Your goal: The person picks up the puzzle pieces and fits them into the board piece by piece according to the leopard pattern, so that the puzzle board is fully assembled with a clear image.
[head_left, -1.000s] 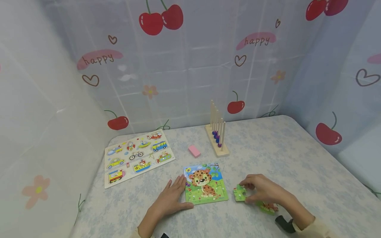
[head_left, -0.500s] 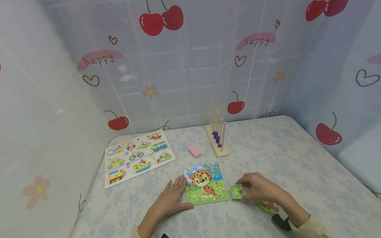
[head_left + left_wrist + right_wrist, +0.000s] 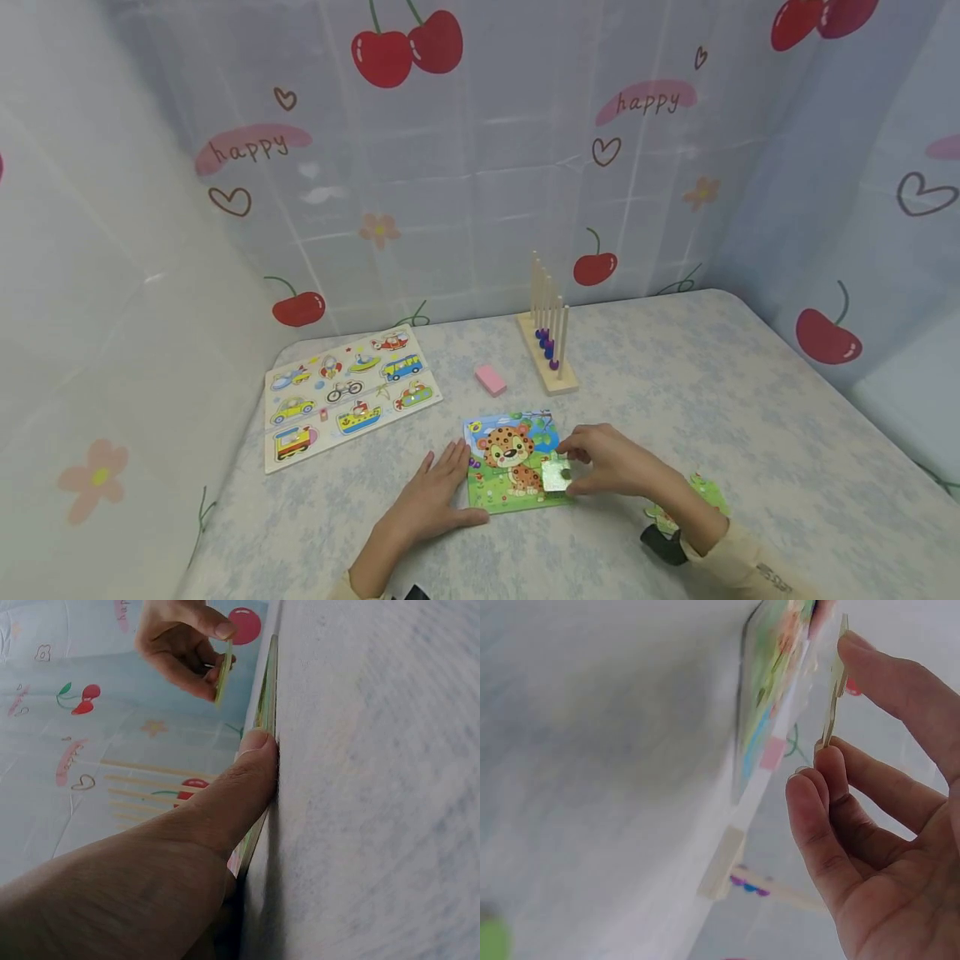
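Observation:
A square leopard puzzle board [image 3: 495,492] lies flat in the middle of the table. My left hand [image 3: 431,500] rests at its left side, fingers along the left edge and thumb at the near left corner; in the left wrist view the thumb [image 3: 244,769] touches the board's edge. Between thumb and fingertips my right hand [image 3: 615,462] pinches a puzzle piece [image 3: 557,477], held over the board's right part. In the right wrist view the thin piece [image 3: 834,694] appears edge-on, apart from the board [image 3: 769,690]. More green puzzle pieces [image 3: 708,493] lie right of the board, partly hidden by my right forearm.
A vehicle peg puzzle [image 3: 348,392] lies at the back left. Behind the leopard board are a pink block [image 3: 491,380] and a wooden rack [image 3: 558,385] with upright pegs and small blue and purple beads. Cherry-printed curtains enclose the table's back and sides.
My right hand has carried the puzzle piece leftward, from the table beside the board to above its right part. More of the loose pieces now shows. My left hand has stayed put.

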Available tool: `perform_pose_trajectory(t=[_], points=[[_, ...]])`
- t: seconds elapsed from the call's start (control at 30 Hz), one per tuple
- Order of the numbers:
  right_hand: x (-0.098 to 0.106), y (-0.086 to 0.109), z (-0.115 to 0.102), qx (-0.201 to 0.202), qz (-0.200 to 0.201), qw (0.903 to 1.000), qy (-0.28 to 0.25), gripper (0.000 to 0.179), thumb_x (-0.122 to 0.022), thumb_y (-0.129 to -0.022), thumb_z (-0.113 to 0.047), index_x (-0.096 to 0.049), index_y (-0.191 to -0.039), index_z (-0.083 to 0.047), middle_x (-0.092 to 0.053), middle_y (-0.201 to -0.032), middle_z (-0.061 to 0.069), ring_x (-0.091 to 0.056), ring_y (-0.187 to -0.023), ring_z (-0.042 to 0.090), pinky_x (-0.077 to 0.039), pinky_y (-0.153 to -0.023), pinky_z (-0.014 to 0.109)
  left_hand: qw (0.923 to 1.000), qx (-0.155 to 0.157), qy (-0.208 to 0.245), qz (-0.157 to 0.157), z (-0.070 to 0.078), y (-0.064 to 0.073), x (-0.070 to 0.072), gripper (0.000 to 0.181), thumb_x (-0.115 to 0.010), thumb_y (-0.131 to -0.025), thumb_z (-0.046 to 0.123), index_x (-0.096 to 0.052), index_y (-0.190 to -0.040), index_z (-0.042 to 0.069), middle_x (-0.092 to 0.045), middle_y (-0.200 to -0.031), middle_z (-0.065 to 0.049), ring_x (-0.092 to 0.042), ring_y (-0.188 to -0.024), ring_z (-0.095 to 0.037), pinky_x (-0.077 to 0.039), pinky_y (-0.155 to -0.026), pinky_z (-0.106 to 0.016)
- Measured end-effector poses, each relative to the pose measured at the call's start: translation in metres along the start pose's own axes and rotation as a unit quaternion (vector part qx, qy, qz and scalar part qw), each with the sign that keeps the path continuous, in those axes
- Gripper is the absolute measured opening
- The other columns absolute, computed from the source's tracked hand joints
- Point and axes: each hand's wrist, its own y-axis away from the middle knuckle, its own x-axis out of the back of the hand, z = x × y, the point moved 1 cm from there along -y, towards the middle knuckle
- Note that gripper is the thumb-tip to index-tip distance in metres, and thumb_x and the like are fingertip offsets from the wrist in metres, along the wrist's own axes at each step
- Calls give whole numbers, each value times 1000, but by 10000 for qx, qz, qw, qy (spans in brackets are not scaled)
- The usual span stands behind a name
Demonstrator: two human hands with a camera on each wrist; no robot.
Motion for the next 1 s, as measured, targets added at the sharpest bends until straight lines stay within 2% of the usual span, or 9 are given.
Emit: perform_pose_trajectory(t=[0.17, 0.3, 0.47, 0.6, 0.77, 1.0], points=[[-8, -18, -14, 192, -13, 9998, 84, 48, -86, -72, -27, -71, -112, -4, -60, -86, -3, -48, -71, 8, -40, -60, 20, 10000, -28, 33, 13, 0, 0, 0, 105, -59, -81, 71, -24, -154, 4, -20, -163, -13, -19, -151, -29, -16, -123, -53], [-16, -34, -24, 250, -71, 9995, 157, 46, -86, -71, -26, -72, -110, -6, -61, -85, -3, -48, -71, 5, -42, -61, 19, 10000, -31, 29, 7, 0, 0, 0, 105, -58, -81, 71, -24, -154, 4, -20, -163, -13, -19, -151, -29, -16, -123, -53], [-27, -52, -37, 557, -210, 9977, 335, 35, -85, -72, -27, -73, -101, -11, -63, -83, -2, -47, -70, 3, -41, -60, 18, 10000, -15, -29, -4, -1, 0, 0, 105, -57, -81, 72, -24, -154, 5, -20, -163, -12, -19, -151, -28, -16, -123, -53], [-30, -58, -43, 732, -247, 9962, 413, 31, -86, -72, -27, -73, -96, -14, -65, -85, -2, -50, -72, 4, -42, -61, 18, 10000, -32, 35, -13, -1, -1, 0, 105, -57, -81, 72, -23, -155, 6, -19, -163, -11, -18, -152, -27, -16, -123, -53], [-33, -62, -44, 710, -281, 9961, 439, 35, -87, -71, -30, -74, -99, -13, -70, -86, -4, -56, -74, 4, -46, -64, 18, 10000, 4, 71, -56, -2, -2, 0, 105, -57, -81, 73, -23, -155, 6, -19, -163, -11, -18, -152, -27, -15, -123, -52], [-40, -66, -43, 653, -371, 9962, 429, 43, -87, -71, -28, -74, -106, -8, -66, -78, -5, -46, -68, 2, -39, -63, 18, 10000, 23, 81, -42, -2, -1, 0, 105, -59, -80, 71, -24, -155, 5, -20, -163, -11, -18, -152, -27, -16, -123, -53]])
